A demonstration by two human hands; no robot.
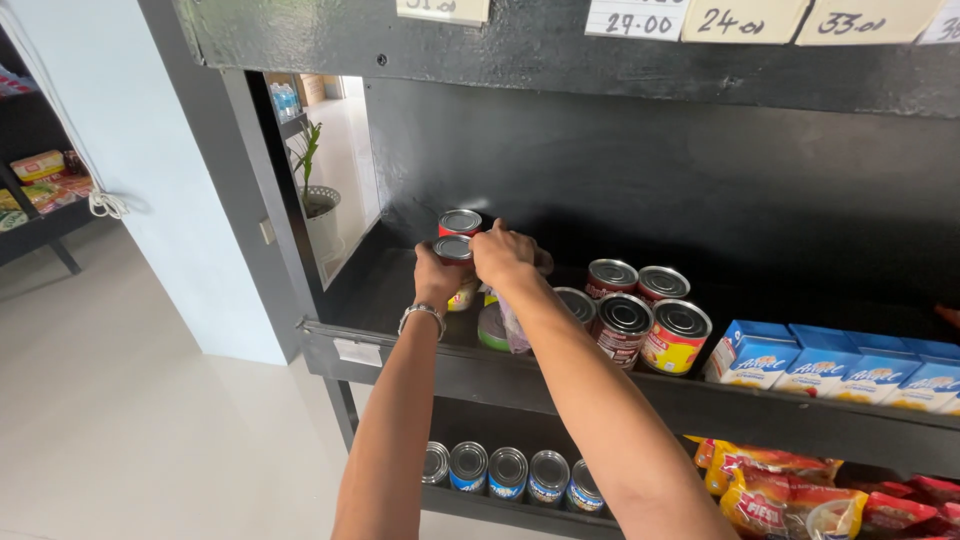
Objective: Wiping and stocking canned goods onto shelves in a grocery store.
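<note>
My left hand (437, 276), with a metal band on its wrist, grips a silver-topped can with a yellow label (455, 249) at the left end of the black shelf (400, 350). A red can (461, 221) stands just behind it. My right hand (505, 256) is right beside the left hand, its fingers curled down next to the can's top. What lies under those fingers is hidden. Under my right forearm a green and pale item (492, 328) shows partly.
Several red and yellow cans (640, 325) stand to the right, then blue and white cartons (830, 365). The shelf below holds a row of blue cans (508, 473) and red snack bags (790, 495). Paper price tags (745, 18) hang above. A potted plant (318, 200) stands at left.
</note>
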